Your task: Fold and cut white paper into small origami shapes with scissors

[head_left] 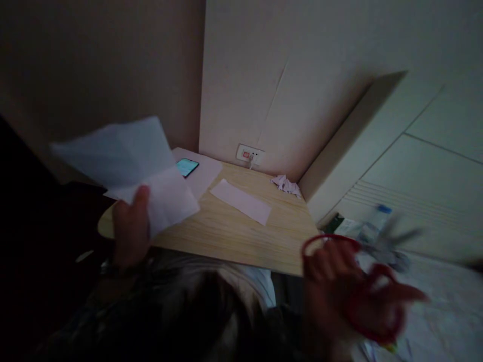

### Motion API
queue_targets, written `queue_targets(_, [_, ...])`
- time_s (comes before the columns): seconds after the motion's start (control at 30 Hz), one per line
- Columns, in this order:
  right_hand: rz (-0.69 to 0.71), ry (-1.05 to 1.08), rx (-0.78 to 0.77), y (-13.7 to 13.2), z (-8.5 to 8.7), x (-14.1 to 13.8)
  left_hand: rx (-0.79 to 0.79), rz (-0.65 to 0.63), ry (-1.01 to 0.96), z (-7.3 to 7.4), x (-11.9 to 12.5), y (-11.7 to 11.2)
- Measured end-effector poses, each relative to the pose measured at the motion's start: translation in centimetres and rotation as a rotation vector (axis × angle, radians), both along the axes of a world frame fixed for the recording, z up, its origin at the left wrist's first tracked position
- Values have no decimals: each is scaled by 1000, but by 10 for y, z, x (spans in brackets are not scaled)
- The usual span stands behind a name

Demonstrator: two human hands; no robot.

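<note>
My left hand (132, 223) is closed on a creased sheet of paper (139, 156), pinched near its lower edge and raised above the left end of the table. At the lower right, my right hand (339, 286) grips a pair of scissors (390, 324) by the red handles; the blades look spread and are smeared by motion. This hand is beyond the table's right front corner. On the wooden table (241, 241) a paper strip (241, 201) lies flat between the two hands.
A phone (187, 167) with a lit screen rests on another paper sheet (211, 168). Folded paper pieces (287, 186) sit at the back right corner. Behind is a wall socket (250, 154) with a plug. A bottle with a blue cap (377, 221) stands right of the table.
</note>
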State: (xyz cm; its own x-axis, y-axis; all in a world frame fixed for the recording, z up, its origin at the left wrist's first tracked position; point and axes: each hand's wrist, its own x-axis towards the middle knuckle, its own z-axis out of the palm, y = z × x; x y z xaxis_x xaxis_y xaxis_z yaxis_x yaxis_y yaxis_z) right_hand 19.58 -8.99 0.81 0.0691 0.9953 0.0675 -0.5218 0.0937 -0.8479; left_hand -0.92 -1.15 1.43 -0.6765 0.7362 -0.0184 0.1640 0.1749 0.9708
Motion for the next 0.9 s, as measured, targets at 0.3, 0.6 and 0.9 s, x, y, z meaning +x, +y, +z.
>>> queue_targets(0.3, [95,64,71,34,-29,-12,-2,-481,-207,-9,10,5])
queue_targets(0.6, [-90,-94,67,41,-38,-11,-78,-620,-325,-10,12,3])
queue_targets(0.9, [-261,-275,82,48,-31,-13,-196,-705,-199,-8,10,1])
